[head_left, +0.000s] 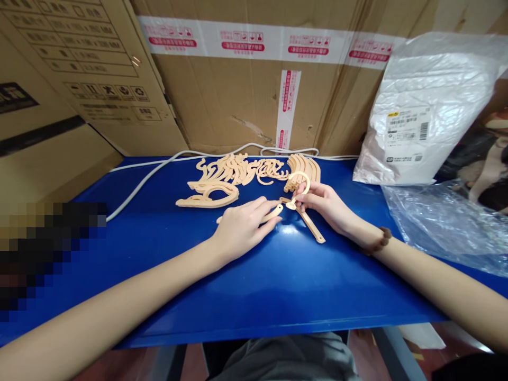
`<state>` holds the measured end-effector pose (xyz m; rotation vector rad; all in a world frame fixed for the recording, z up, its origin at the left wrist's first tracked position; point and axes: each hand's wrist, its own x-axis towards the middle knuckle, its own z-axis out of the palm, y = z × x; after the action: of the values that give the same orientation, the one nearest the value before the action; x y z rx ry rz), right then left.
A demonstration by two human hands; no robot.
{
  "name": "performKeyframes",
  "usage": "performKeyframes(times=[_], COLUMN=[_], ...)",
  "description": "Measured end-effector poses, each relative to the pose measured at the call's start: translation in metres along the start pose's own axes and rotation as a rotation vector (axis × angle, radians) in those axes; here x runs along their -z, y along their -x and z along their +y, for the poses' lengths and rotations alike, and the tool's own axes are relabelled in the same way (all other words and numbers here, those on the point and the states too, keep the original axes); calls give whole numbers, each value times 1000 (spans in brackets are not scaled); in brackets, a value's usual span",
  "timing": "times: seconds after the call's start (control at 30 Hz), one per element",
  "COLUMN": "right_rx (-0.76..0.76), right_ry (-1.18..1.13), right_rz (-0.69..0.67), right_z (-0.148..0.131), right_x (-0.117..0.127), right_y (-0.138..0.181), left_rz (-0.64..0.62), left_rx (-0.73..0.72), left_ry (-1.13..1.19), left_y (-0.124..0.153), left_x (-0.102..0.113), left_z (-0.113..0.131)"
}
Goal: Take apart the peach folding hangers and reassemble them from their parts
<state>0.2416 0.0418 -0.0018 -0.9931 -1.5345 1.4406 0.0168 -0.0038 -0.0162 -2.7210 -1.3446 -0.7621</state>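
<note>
On the blue table [254,286], my left hand [242,227] lies over a beige plastic hanger arm [273,214], fingers closed on it. My right hand [325,203] pinches a beige hook piece [298,182] where it meets a second hanger arm [311,226] that slants toward me. Both pieces meet between the two hands. Behind them lies a heap of several more beige hanger parts [234,177], with a stack of arms [305,168] at its right end.
Large cardboard boxes [246,90] wall off the back and left. A white cable [151,177] runs along the table's far edge. A white plastic bag with a label [420,111] and a clear plastic sheet [444,222] lie at the right. A beaded bracelet [380,241] is on my right wrist.
</note>
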Motion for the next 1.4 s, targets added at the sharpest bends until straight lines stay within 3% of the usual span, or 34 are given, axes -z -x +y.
performKeyframes(times=[0.3,1.0,1.4], right_rx=[-8,-51,-52], right_ry=[-155,-89,-29], right_rz=[-18,-82,-57], right_z=[6,6,2], right_x=[0,1,-5], right_y=[0,3,8], left_rz=[79,194,238], left_rx=[-187,-242,-330], left_ry=[171,300,83], left_y=[-2,0,1], left_x=[-7,-11,-13], left_z=[-3,-10,-12])
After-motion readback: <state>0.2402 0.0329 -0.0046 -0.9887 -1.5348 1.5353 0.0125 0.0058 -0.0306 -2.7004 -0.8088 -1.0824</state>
